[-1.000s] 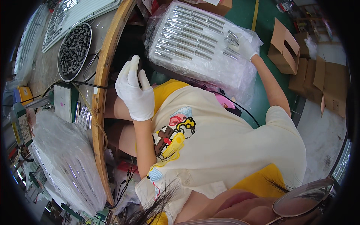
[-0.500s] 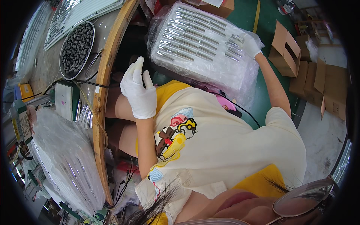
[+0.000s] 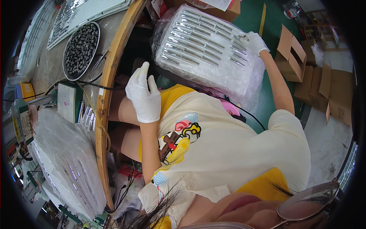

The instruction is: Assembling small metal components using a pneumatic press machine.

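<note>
The right hand (image 3: pixel 254 42), in a white glove, grips the far corner of the plastic-wrapped tray of metal cylinders (image 3: pixel 207 53), fingers curled over its edge. The tray sits tilted, out past the person's knees, above the green floor (image 3: pixel 274 103). The left hand (image 3: pixel 144 95), gloved too, hangs free with fingers loosely spread, holding nothing, just beside the tray's near corner and next to the wooden bench edge (image 3: pixel 105 95). On the bench, well apart, a round dish of dark parts (image 3: pixel 80 49).

Right hand (image 3: pixel 254 42) apparently gripping bagged tray (image 3: pixel 206 53).
</note>
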{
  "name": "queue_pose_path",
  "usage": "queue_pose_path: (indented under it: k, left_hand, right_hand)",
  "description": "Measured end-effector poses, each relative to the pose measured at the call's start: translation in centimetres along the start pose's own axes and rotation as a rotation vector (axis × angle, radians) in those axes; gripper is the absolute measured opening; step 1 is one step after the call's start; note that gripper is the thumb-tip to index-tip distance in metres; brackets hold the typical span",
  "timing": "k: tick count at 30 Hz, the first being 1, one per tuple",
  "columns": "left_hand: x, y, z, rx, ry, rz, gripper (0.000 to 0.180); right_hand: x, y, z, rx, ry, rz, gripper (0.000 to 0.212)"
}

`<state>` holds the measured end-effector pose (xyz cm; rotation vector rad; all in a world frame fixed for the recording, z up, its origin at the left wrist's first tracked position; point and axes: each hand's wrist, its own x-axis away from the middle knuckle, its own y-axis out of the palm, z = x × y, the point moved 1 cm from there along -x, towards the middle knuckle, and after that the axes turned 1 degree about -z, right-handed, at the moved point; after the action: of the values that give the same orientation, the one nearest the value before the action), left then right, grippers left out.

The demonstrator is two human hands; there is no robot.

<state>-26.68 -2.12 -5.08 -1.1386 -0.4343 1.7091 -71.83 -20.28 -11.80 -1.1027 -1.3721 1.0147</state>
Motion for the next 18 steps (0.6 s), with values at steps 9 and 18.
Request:
queue_pose_path:
  k: [9, 18]
  left_hand:
    - [-0.2, 0.3, -0.1, 0.021, 0.019, -0.016, 0.047]
    - [0.3, 0.1, -0.5, 0.001, -0.046, -0.036, 0.046]
  right_hand:
    - [-3.5, 0.4, 1.1, -0.004, -0.064, -0.037, 0.038]
    - [-2.0, -0.2, 0.5, -0.015, -0.188, -0.09, 0.033]
